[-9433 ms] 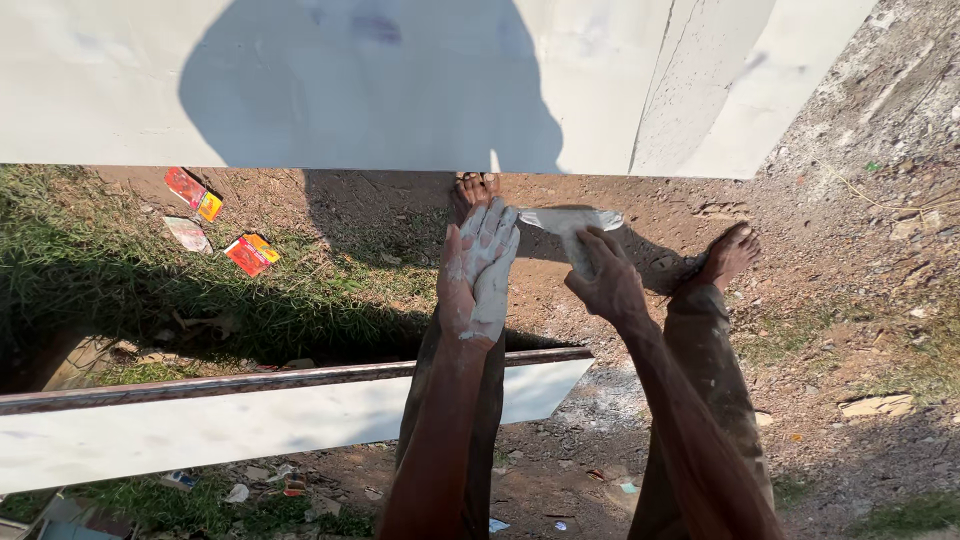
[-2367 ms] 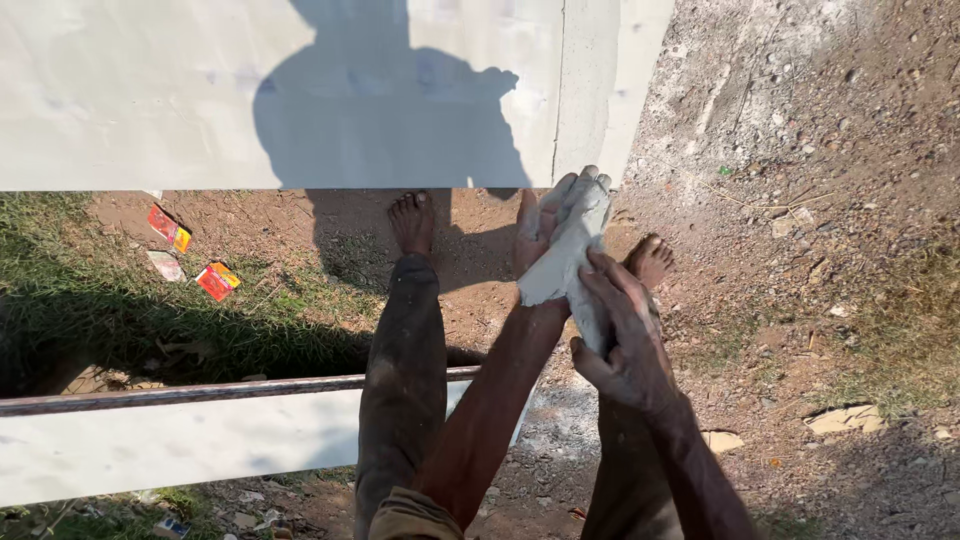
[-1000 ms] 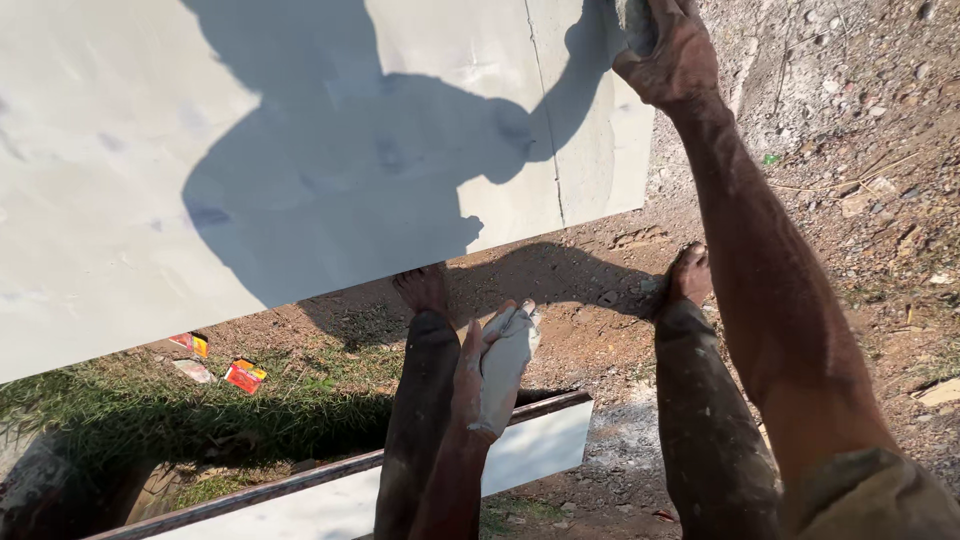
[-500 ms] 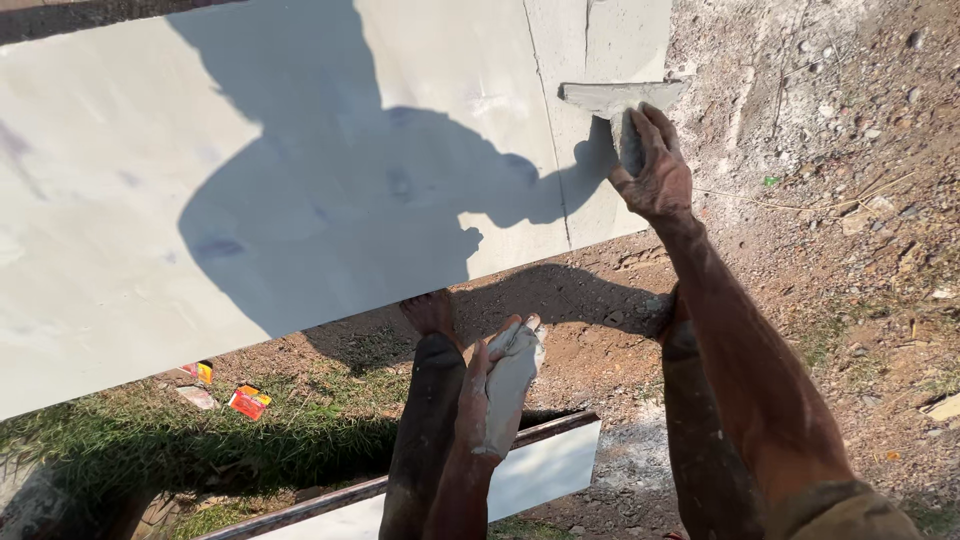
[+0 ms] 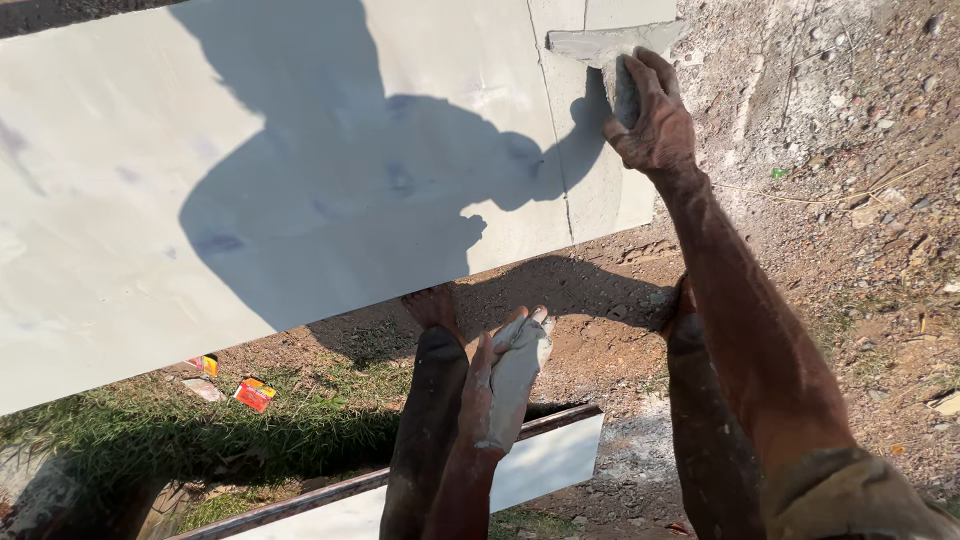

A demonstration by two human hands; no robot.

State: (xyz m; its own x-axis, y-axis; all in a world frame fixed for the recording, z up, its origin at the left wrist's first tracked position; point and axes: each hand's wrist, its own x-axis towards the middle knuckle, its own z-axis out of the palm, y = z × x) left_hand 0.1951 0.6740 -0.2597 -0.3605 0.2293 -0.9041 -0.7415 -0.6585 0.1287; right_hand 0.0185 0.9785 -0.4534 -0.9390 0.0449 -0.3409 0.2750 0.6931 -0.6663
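Observation:
My right hand (image 5: 650,115) is raised to the upper right and grips the handle of a flat trowel (image 5: 610,45), whose grey blade lies against the smooth grey plastered wall (image 5: 200,180) beside a vertical seam. My left hand (image 5: 505,385) hangs lower in the middle, fingers together, holding a flat blade or small board smeared with grey plaster. My two bare legs and feet (image 5: 435,310) stand on brown dirt below the wall.
A white board with a metal rail (image 5: 440,480) runs across below my legs. Grass (image 5: 130,430) and red and yellow wrappers (image 5: 250,393) lie at lower left. Stony bare earth (image 5: 860,170) fills the right side.
The right hand with the trowel went up from near the left hand to the wall's upper right and now slides slightly upward. The left hand stays low.

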